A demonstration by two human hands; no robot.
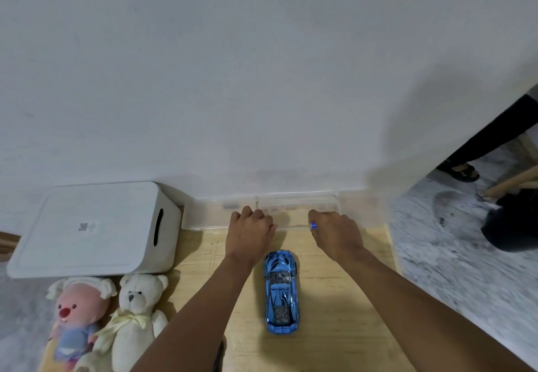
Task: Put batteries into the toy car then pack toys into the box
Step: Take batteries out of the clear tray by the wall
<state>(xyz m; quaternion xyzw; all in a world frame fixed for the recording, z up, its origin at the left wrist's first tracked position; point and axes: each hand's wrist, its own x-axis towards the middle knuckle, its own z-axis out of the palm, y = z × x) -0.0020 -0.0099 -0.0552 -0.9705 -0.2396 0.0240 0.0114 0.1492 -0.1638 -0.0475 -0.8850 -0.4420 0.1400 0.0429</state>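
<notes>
Blue battery [313, 225], blurred, pinched in right hand [337, 233] beyond car [280, 290] | left hand [250, 233] curled at clear case [203, 217] beyond car, fingertips hidden, grip unclear | car on board [334, 328] between forearms | white box [96, 229], bear [136, 310], pink plush [77, 310] left of car, plush cut off below

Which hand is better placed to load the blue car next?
Right. The right hand pinches a small blue object, probably a battery, just beyond the toy car. The left hand lies on the clear case, its fingertips hidden.
</notes>
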